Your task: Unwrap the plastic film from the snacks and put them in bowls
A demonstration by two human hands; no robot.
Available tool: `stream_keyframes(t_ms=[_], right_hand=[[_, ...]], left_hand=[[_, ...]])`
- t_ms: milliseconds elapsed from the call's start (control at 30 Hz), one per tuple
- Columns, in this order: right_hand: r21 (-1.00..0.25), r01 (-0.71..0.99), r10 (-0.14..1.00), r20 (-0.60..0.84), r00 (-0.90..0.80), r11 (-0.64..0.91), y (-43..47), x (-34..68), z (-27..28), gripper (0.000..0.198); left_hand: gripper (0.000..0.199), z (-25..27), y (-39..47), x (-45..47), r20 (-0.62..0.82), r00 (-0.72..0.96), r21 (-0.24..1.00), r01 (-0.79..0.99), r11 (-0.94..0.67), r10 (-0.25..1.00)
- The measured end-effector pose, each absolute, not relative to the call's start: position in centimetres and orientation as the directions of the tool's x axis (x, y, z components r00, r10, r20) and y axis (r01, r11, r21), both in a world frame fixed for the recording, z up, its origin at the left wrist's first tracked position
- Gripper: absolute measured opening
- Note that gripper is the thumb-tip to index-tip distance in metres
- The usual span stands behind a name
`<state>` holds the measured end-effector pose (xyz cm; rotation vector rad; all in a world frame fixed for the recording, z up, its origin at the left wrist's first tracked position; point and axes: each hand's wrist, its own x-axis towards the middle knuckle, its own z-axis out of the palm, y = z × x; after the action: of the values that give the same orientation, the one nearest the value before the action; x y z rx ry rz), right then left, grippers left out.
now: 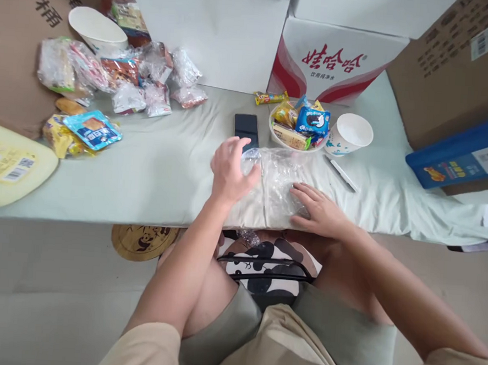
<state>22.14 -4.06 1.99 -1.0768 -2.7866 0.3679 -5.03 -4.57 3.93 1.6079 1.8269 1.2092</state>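
A clear, crinkled plastic bag (pixel 275 176) lies flattened near the front edge of the cloth-covered table. My left hand (pixel 233 171) is over the bag's left side, fingers bent and thumb spread away from them, and I see nothing gripped between them. On the bag's right side rests my right hand (pixel 320 210), palm down with its fingers stretched out. Just beyond my left fingers is a dark phone (pixel 246 128), its lower end partly covered. Behind the bag stands a round tub (pixel 291 143) of wrapped snacks, among them a blue packet (pixel 313 121).
Right of the tub are a white paper cup (pixel 346 136) and a marker pen (pixel 340 173). Wrapped snacks (pixel 120 73) are piled at the left around a paper tub (pixel 97 30). Cartons (pixel 338 56) line the back. A yellow jug (pixel 13 165) lies at the left edge.
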Motion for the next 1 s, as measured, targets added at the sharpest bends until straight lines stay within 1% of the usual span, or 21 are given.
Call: stream_keyframes(t_ms=[33,67,100,133,167,233,267,333,367,400,467,500,600,667,700,733,767,833,900,967,1000], right_hand=[[-0.251,0.676,0.699,0.004,-0.715,0.693,-4.8,22.4,1.3,0.067],[-0.236,0.701,0.72,-0.011,-0.694,0.673,-5.3,22.7,0.8,0.071],[-0.232,0.718,0.736,-0.012,-0.677,0.656,-5.6,22.9,0.7,0.072],[-0.24,0.725,0.746,-0.004,-0.666,0.646,-5.7,23.1,0.7,0.068],[-0.258,0.725,0.753,0.015,-0.658,0.638,-5.6,23.3,0.8,0.059],[-0.322,0.713,0.769,0.084,-0.634,0.623,-5.4,23.8,1.1,0.036],[-0.367,0.7,0.78,0.139,-0.61,0.613,-5.2,24.1,1.2,0.029],[-0.476,0.654,0.805,0.263,-0.532,0.588,-4.8,24.6,1.4,0.023],[-0.535,0.621,0.817,0.312,-0.485,0.573,-4.5,24.8,1.5,0.023],[-0.593,0.584,0.83,0.341,-0.441,0.554,-4.3,25.1,1.5,0.022],[-0.704,0.517,0.869,0.334,-0.364,0.487,-4.1,25.5,1.6,0.023],[-0.752,0.495,0.895,0.299,-0.331,0.434,-4.0,25.7,1.7,0.024],[-0.856,0.451,0.956,0.148,-0.253,0.252,-4.2,26.0,1.8,0.028],[-0.895,0.414,0.97,0.074,-0.23,0.166,-4.4,26.0,1.9,0.033],[-0.911,0.389,0.973,0.053,-0.223,0.139,-4.5,25.9,2.0,0.037],[-0.924,0.365,0.977,0.039,-0.211,0.116,-4.5,25.8,2.0,0.041],[-0.934,0.344,0.981,0.027,-0.192,0.093,-4.4,25.6,2.0,0.045],[-0.954,0.297,0.991,0.0,-0.136,0.04,-4.2,25.4,2.0,0.051],[-0.974,0.225,0.997,-0.027,-0.068,-0.011,-4.1,25.2,1.9,0.047],[-0.991,0.132,0.997,-0.044,-0.059,-0.036,-4.0,25.3,1.6,0.036],[-0.995,0.096,0.995,-0.042,-0.085,-0.034,-4.0,25.3,1.4,0.035]], left_hand=[[0.049,4.1,-5.1,-5.0,0.266,-0.175,0.758,0.646,-0.093,0.948],[0.048,4.1,-5.6,-4.9,0.262,-0.072,0.698,0.702,-0.138,0.962],[0.046,4.1,-6.1,-4.9,0.221,0.041,0.646,0.742,-0.178,0.974],[0.042,4.0,-6.5,-5.0,0.154,0.144,0.606,0.767,-0.208,0.978],[0.036,3.9,-6.8,-5.1,0.077,0.225,0.577,0.785,-0.227,0.971],[0.023,3.8,-7.3,-5.4,-0.048,0.315,0.537,0.808,-0.241,0.948],[0.022,3.9,-7.4,-5.6,-0.087,0.348,0.524,0.813,-0.254,0.933],[0.038,4.2,-7.6,-5.9,-0.131,0.413,0.512,0.807,-0.295,0.901],[0.042,4.4,-7.6,-5.9,-0.137,0.433,0.507,0.803,-0.313,0.891],[0.039,4.5,-7.5,-6.0,-0.135,0.441,0.505,0.801,-0.321,0.888],[0.017,4.5,-7.3,-6.1,-0.113,0.405,0.524,0.8,-0.292,0.907],[0.014,4.4,-7.1,-6.3,-0.096,0.363,0.55,0.796,-0.254,0.927],[0.015,4.1,-6.7,-6.9,0.006,0.199,0.694,0.705,-0.148,0.98],[0.016,4.0,-6.6,-7.3,0.093,0.12,0.79,0.596,-0.147,0.988],[0.019,4.0,-6.5,-7.5,0.108,0.118,0.818,0.554,-0.156,0.987],[0.025,4.0,-6.5,-7.7,0.09,0.139,0.831,0.535,-0.152,0.986],[0.03,3.9,-6.5,-7.8,0.042,0.17,0.83,0.542,-0.129,0.985],[0.031,3.6,-6.3,-8.0,-0.067,0.196,0.815,0.576,-0.059,0.978],[0.021,3.1,-6.0,-8.1,-0.091,0.121,0.854,0.519,0.015,0.988],[0.02,2.5,-5.5,-8.0,-0.058,-0.005,0.934,0.353,0.056,0.998],[0.021,2.3,-5.2,-7.9,-0.053,-0.071,0.962,0.265,0.07,0.996]])
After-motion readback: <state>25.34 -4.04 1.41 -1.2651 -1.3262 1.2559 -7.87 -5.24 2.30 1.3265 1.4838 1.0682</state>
